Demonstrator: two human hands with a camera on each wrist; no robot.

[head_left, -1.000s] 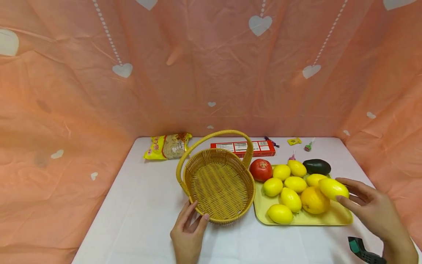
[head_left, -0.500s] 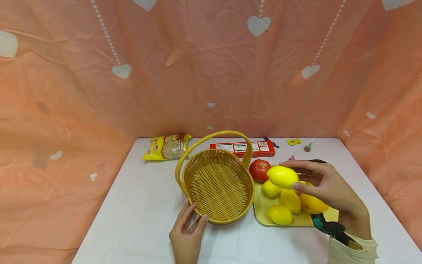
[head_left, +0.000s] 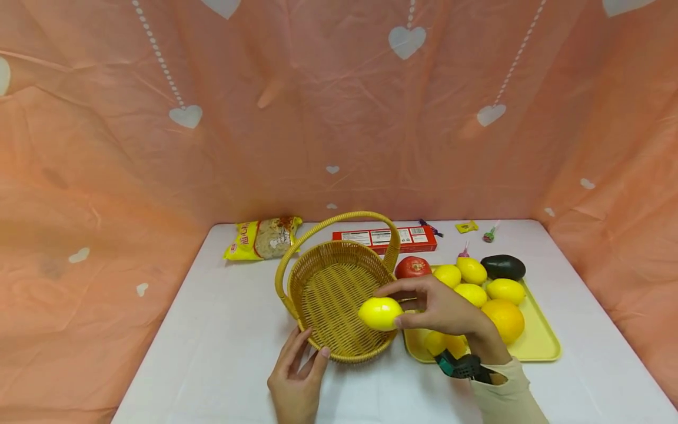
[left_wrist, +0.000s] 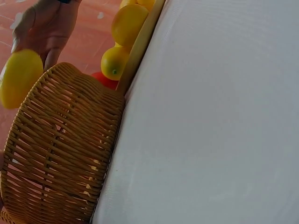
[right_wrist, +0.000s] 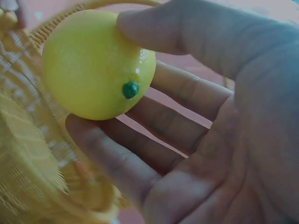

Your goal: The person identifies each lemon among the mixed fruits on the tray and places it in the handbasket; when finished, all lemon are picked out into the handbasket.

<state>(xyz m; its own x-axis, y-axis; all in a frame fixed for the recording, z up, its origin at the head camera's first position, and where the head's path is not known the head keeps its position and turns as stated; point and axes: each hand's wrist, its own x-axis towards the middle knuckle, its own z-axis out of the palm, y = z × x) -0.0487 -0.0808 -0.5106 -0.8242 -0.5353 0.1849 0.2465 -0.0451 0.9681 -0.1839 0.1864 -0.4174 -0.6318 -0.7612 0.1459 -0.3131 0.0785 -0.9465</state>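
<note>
The right hand (head_left: 442, 309) pinches a smooth, glossy yellow lemon (head_left: 380, 312) with a small green stem dot between thumb and fingertips, holding it just above the right rim of the oval woven wicker basket with an arched handle (head_left: 339, 294), while the left hand (head_left: 298, 377) lies relaxed on the table, its fingers touching the basket's near rim. Beside the basket sits a pale yellow rectangular tray (head_left: 540, 338) bearing more lemons, an orange, a red tomato and a dark avocado. All rests on a white-covered table (head_left: 222, 353) backed by a peach heart-patterned cloth (head_left: 159, 147).
</note>
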